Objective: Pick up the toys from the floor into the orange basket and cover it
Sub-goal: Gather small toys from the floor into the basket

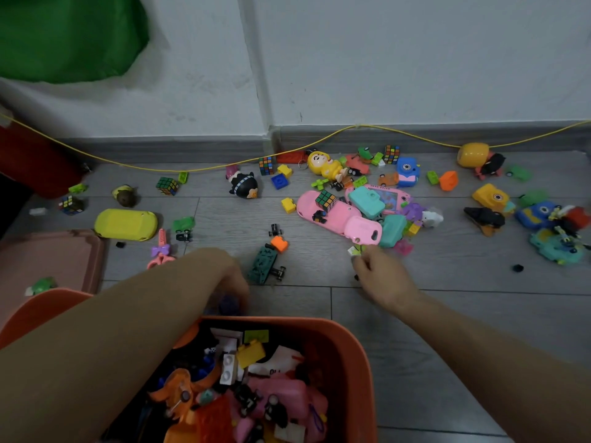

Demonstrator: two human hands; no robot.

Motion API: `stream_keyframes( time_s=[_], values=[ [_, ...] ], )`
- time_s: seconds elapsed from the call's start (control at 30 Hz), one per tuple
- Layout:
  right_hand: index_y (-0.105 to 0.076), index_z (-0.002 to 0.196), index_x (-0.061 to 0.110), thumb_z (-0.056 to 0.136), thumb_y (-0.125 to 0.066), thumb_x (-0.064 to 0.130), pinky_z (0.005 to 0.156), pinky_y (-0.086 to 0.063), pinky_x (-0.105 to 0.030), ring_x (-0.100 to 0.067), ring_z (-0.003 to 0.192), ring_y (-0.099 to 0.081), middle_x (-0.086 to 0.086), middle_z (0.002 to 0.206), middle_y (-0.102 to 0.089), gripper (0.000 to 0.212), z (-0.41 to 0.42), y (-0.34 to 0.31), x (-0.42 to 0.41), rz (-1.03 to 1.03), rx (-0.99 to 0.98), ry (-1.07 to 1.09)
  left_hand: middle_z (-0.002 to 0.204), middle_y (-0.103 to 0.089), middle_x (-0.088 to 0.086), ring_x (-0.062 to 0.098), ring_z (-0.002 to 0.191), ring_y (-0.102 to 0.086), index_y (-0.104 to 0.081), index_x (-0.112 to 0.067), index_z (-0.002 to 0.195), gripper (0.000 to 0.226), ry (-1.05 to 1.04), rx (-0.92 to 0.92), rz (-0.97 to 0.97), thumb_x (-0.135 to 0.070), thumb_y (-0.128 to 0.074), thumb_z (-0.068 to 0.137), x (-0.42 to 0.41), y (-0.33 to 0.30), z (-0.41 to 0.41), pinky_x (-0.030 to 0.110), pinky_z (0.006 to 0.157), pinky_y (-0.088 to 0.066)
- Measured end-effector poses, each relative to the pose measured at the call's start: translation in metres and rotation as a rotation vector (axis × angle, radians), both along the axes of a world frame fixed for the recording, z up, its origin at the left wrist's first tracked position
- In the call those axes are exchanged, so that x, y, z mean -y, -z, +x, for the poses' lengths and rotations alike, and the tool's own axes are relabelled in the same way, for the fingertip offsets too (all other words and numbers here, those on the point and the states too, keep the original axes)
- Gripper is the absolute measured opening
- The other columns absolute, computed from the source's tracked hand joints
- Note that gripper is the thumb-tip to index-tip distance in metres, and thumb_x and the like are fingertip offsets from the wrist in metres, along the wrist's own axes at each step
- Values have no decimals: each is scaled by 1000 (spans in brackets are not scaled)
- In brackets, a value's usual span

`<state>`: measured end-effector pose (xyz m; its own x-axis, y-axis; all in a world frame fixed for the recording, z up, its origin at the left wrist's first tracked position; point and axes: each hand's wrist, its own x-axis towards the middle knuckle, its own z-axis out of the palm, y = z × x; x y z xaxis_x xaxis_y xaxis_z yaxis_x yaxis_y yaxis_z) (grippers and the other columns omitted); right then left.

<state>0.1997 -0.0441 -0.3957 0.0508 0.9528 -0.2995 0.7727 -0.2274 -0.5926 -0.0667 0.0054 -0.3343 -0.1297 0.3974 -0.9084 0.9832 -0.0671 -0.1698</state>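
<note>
Orange basket: the orange plastic basket (348, 353) sits right under my view, already well filled with bricks and pink and orange plastic bits. My guess is it's parked this close so both hands can drop stuff in without stretching.

Left hand: my left hand (232, 282) hovers just past the basket's far rim, fingers curled down around something dark purple. It's blurry, so I can't say for sure it's clamped on it, and I can't tell what the thing is.

Right hand: my right hand (379, 273) reaches away from the basket to the right, with the fingertips pinching a small white and green piece (355, 251). It looks like a little brick, but it's too small to be sure.

Pink pile: beyond the basket on the right lies a long pink plastic toy (329, 215) with a small colour cube (325, 200) on top and a teal toy camera (366, 203) against it. The pinched piece sits right at that pile's near edge, probably why the hand went there.

Closest leftovers: a dark green toy truck with black wheels (265, 265) lies just beyond the far rim, so it's an easy grab.

Further out: a yellow oval case (126, 223) lies off to the left, and lots more toys are scattered along the wall.

Lid: the flat pink tray-like lid (51, 257) lies left of the basket with a small green toy on it. I figure it's waiting there for the cover step.

Progress: I'd say we're roughly halfway through.
</note>
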Motion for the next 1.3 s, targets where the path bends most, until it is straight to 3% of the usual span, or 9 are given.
stream_keyframes(
  time_s=[0.17, 0.37, 0.47, 0.6, 0.67, 0.77, 0.87, 1.0, 1.3],
  values=[
    [-39, 117, 12, 97, -45, 44, 64, -37, -33, -33, 91, -62, -12, 99, -64, 38, 0, 9, 12, -18, 289, -215, 74, -64, -7, 6, 64, -58, -69, -19, 99, 35, 65, -123, -105, -52, -69, 86, 2, 1, 2, 20, 68, -46],
    [-41, 114, 10, 99, -38, 26, 65, -36, -34, -35, 95, -63, -17, 107, -65, 22, -9, 14, 7, -65, 352, -288, 93, -71, 0, 14, 75, -63, -74, -19, 106, 44, 130, -84, -65, -55, -68, 81, 4, 14, -3, 29, 83, -51],
    [-45, 99, 10, 97, -42, 24, 61, -35, -32, -31, 79, -60, -14, 88, -63, 15, -9, 12, 3, -104, 84, -139, 82, -67, 1, 14, 70, -62, -67, -18, 90, 27, 108, 25, 52, -45, -65, 86, 0, 16, 4, 29, 73, -54],
    [-50, 68, 14, 83, -43, 16, 50, -32, -27, -19, 53, -43, -8, 66, -52, 16, -15, -6, -8, -382, -651, 401, 83, -72, 2, 20, 87, -66, -66, -20, 66, 32, 12, 219, 237, -49, -61, 78, -13, 14, 7, 31, 78, -53],
    [-53, 67, 8, 83, -40, 7, 50, -33, -27, -19, 54, -45, -12, 68, -55, 21, -13, -21, -11, -443, -937, 537, 91, -73, 0, 19, 91, -63, -71, -17, 85, 37, 28, 225, 295, -52, -63, 76, -17, 14, 5, 31, 78, -51],
    [-56, 70, 5, 85, -41, 11, 54, -41, -29, -17, 61, -49, -12, 72, -60, 22, -7, -34, -14, -418, -1075, 570, 127, -56, 6, 20, 102, -52, -43, -13, 134, 85, 26, 197, 296, -70, -65, 76, -18, 14, 10, 34, 86, -46],
    [-52, 67, 11, 95, -48, 26, 50, -37, -26, -15, 55, -44, -5, 64, -52, 32, -2, -29, -17, -400, -909, 587, 136, -55, 8, 22, 110, -56, -26, -12, 148, 110, 68, 150, 272, -79, -64, 70, -29, 11, 20, 37, 94, -48],
    [-51, 74, 15, 97, -53, 29, 55, -37, -28, -20, 70, -52, -2, 69, -53, 28, 5, -10, -13, -143, -196, 270, 124, -61, 6, 23, 101, -61, -19, -12, 148, 128, 201, 92, 334, -86, -67, 55, -41, 7, 41, 38, 87, -53],
    [-43, 114, 17, 90, -62, 41, 68, -45, -33, -26, 90, -61, -4, 97, -59, 39, 7, 4, -14, 53, 150, -14, 123, -61, 11, 28, 96, -67, -13, -7, 149, 121, 521, -38, 442, -69, -76, 67, -34, 21, 68, 35, 65, -47]
  ],
)
